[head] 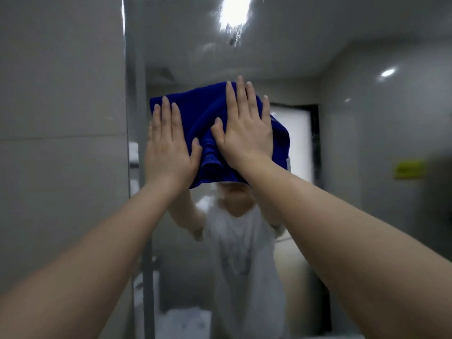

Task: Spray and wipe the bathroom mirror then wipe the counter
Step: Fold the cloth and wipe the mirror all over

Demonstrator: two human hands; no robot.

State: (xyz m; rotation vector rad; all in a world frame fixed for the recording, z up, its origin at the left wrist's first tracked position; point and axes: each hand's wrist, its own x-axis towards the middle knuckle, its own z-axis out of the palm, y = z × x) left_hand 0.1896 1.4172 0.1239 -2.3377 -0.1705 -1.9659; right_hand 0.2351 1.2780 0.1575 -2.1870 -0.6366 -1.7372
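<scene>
Grey tiled bathroom, big glossy tiles on the wall to the left, and the mirror takes up pretty much everything else. The blue cloth is pressed flat against the glass in the upper middle, close to the mirror's left edge. Its long side runs left to right, tipped up a bit toward the right. A bunched fold hangs straight down in the middle, between the two thumbs.

The left hand covers the cloth's left part and the right hand sits a bit higher on the right part. Both are flat, fingers straight and close together, palms pushing it onto the glass, nothing curled around it.

A good chunk of the cloth is hidden under the palms, and it blocks the head of the person's reflection. The rest of the reflection is hazy, just a pale shirt. Lower down it's too blurry to tell what's there. There's a smeary ceiling light glare up top and a yellow label I can't read.

The cloth is deep royal blue, soft and fuzzy, rumpled.
</scene>
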